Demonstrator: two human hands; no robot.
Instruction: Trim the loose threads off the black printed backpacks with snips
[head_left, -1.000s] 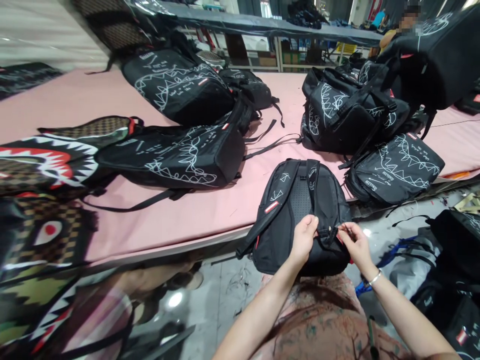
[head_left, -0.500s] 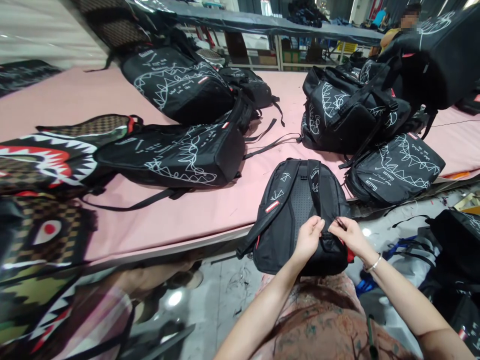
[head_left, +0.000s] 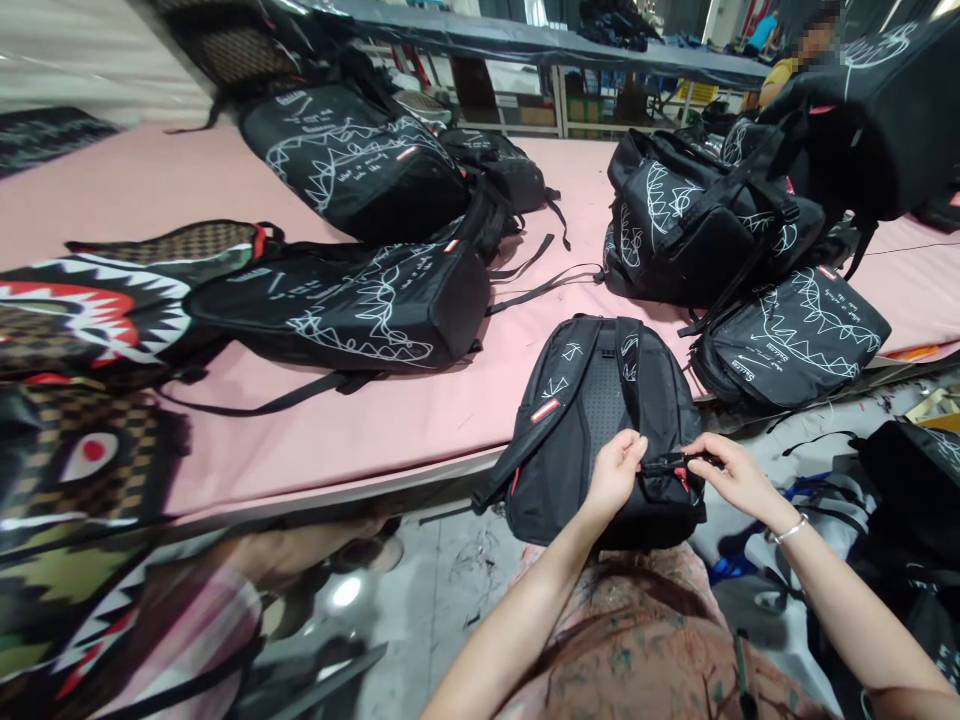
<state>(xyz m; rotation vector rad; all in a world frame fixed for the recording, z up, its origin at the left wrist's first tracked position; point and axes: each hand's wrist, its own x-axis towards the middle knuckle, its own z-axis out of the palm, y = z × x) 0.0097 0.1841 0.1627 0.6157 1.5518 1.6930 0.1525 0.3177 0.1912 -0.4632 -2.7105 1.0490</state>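
A black backpack rests against the pink table's front edge, its padded back panel and shoulder straps facing me. My left hand is closed in a pinch on the lower part of the right-side shoulder strap. My right hand pinches a dark webbing strap, which stretches sideways between the two hands across the bag's lower right. Red trim shows beside the right fingers. Exactly where the webbing joins the shoulder strap is hidden by my fingers.
Black backpacks with white scribbled drawings lie on the pink table, including one at the left and a pile at the right. A checkered shark-mouth bag hangs at the left edge. More bags lie low on the right. A person sits behind.
My right hand has moved right, away from my left hand, drawing the webbing out straight between them. The left hand stays nearly in place on the shoulder strap.
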